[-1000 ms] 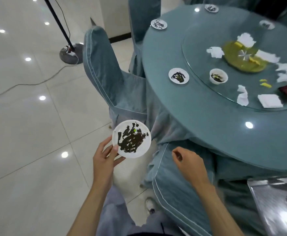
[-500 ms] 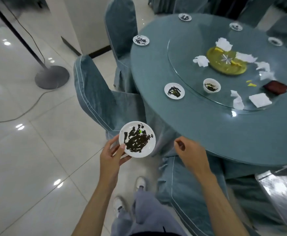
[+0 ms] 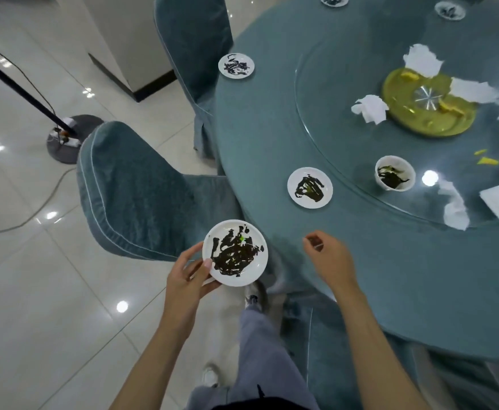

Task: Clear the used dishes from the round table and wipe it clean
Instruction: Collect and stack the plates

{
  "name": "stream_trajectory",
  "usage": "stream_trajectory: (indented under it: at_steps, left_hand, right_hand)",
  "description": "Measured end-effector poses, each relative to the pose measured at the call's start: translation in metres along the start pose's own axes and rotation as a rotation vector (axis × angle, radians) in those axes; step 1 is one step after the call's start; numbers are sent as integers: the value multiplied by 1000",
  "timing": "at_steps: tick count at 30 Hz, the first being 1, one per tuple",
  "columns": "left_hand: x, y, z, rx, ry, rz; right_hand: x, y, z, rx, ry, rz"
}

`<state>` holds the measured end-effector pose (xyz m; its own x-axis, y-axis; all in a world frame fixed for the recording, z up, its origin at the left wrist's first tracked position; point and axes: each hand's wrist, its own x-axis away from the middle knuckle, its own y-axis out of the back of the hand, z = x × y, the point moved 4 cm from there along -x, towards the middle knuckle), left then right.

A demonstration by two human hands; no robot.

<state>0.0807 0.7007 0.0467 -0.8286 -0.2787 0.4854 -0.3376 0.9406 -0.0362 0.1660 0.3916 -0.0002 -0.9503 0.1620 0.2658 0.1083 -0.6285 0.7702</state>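
Observation:
My left hand point(image 3: 187, 279) grips a small white plate point(image 3: 235, 252) smeared with dark sauce, held just off the near left edge of the round teal table point(image 3: 390, 276). My right hand point(image 3: 328, 258) hovers over the table's near edge with loosely curled fingers and holds nothing. Another dirty white plate point(image 3: 309, 187) lies on the cloth beyond it. A white bowl point(image 3: 394, 173) with dark scraps stands on the glass turntable point(image 3: 331, 119). A further dirty plate point(image 3: 236, 66) sits at the far left rim.
Crumpled white napkins point(image 3: 369, 108) and a yellow dish point(image 3: 428, 105) lie on the turntable. Two more small plates point(image 3: 449, 10) sit at the far rim. A teal-covered chair point(image 3: 141, 190) stands at my left, another point(image 3: 195, 39) behind it. A lamp stand base point(image 3: 67, 140) and cable cross the tiled floor.
I have stepped closer to the table. My right hand rose from beside the chair to above the table's edge. The left hand keeps its hold on the dirty plate.

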Motion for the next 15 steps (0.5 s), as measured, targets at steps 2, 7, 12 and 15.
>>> stream_trajectory:
  at_steps: [2, 7, 12, 15]
  left_hand:
    - [-21, -14, -13, -16, 12, -6]
    - [-63, -34, -41, -44, 15, -41]
    - [-92, -35, -59, -75, 20, -57]
    - [-104, -34, -67, -84, 23, -58]
  right_hand:
    - [-36, -9, -14, -154, -111, 14]
    - [-96, -30, -37, -579, -480, 25]
    - [-124, -41, -40, -887, -723, -34]
    - [-138, -48, -36, -940, -742, -40]
